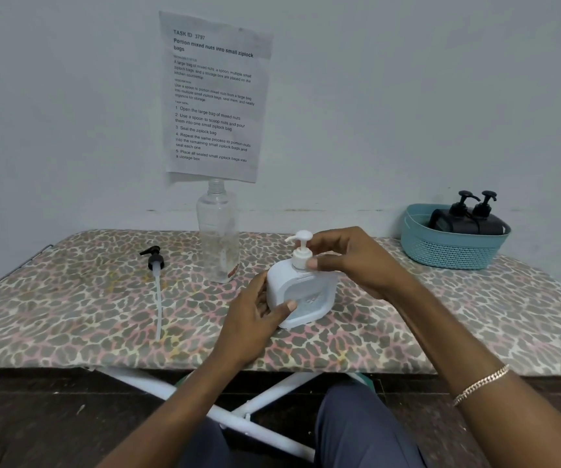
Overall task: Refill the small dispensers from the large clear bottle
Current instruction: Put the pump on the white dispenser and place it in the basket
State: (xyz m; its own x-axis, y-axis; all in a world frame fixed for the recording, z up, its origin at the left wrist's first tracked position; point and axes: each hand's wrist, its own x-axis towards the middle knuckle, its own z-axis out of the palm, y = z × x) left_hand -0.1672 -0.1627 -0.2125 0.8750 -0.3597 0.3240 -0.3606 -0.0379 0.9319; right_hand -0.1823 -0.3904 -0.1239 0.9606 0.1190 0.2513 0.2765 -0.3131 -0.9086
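One tall clear plastic bottle (218,231); one white plastic pump dispenser (301,292); two black pump dispensers (454,217) (486,214); one teal plastic basket (451,255); one loose black pump head with white tube (155,271); one printed paper sheet (214,96); one leopard-print desk (69,298); two hands: left hand (255,319), right hand (353,261).

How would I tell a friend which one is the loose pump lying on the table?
Start at the leopard-print table and find the tall clear bottle standing near its back edge. Left of it, apart from it, lies the loose pump. It alone lies bare: black head, long pale tube, no bottle attached.
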